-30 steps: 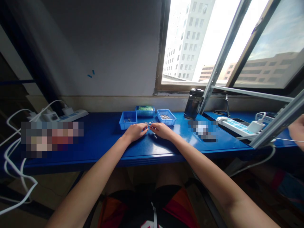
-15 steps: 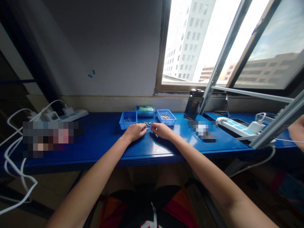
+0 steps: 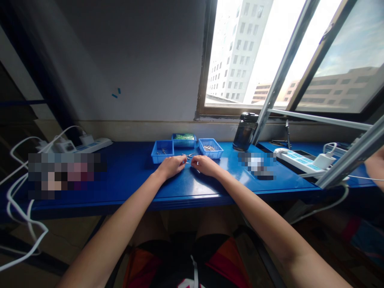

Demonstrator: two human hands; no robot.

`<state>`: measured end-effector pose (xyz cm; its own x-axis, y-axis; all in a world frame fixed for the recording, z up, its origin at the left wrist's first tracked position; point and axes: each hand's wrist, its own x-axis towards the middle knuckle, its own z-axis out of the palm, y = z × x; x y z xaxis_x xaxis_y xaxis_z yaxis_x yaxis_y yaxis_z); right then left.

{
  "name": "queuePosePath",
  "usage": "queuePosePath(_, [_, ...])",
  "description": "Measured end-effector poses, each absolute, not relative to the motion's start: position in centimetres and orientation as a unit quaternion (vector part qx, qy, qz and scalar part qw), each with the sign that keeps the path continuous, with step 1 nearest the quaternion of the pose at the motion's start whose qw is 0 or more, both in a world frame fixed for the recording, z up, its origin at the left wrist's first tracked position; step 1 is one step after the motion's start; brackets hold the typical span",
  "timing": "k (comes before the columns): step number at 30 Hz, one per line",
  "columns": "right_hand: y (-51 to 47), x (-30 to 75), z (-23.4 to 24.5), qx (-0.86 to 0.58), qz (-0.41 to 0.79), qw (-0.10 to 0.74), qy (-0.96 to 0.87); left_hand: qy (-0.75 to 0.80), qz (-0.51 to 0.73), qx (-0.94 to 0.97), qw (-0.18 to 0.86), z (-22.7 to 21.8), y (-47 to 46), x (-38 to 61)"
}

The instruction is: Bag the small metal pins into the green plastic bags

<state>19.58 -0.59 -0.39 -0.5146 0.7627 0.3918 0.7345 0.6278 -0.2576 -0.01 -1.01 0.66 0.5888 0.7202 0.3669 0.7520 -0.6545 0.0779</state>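
Observation:
My left hand (image 3: 171, 166) and my right hand (image 3: 205, 165) rest close together on the blue workbench (image 3: 129, 176), fingers curled and fingertips almost touching. Between them they pinch a small metal part (image 3: 188, 161); it is too small to name. A few loose metal pieces (image 3: 188, 155) lie just beyond the fingers. Three small blue trays stand behind: the left tray (image 3: 162, 151) holds a few metal bits, the middle tray (image 3: 184, 140) holds green parts, the right tray (image 3: 210, 148) holds several small metal parts.
A dark bottle (image 3: 245, 136) stands by the window frame. White power strips lie at the left (image 3: 90, 145) and right (image 3: 295, 158), with white cables hanging off the left edge. Slanted metal bars (image 3: 348, 158) cross the right side. Another person's hand (image 3: 375, 166) shows at the far right.
My hands have drawn slightly closer together around the small part; otherwise the scene is the same.

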Motion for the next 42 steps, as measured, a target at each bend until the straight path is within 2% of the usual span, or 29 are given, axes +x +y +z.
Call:
queuePosePath(19, [-0.77, 19.55, -0.02, -0.453, 0.037, 0.243, -0.857, -0.455, -0.156, -0.873, 0.076, 0.19, -0.77, 0.1])
queuePosePath(31, [-1.29, 19.38, 0.43, -0.452, 0.085, 0.241, -0.855, -0.474, -0.121, -0.869, 0.068, 0.7, -1.37, 0.52])
queuePosePath(42, [-0.54, 19.62, -0.36, -0.423, 0.054, 0.265, -0.865, -0.46, -0.137, -0.877, 0.034, 0.74, -1.15, 0.24])
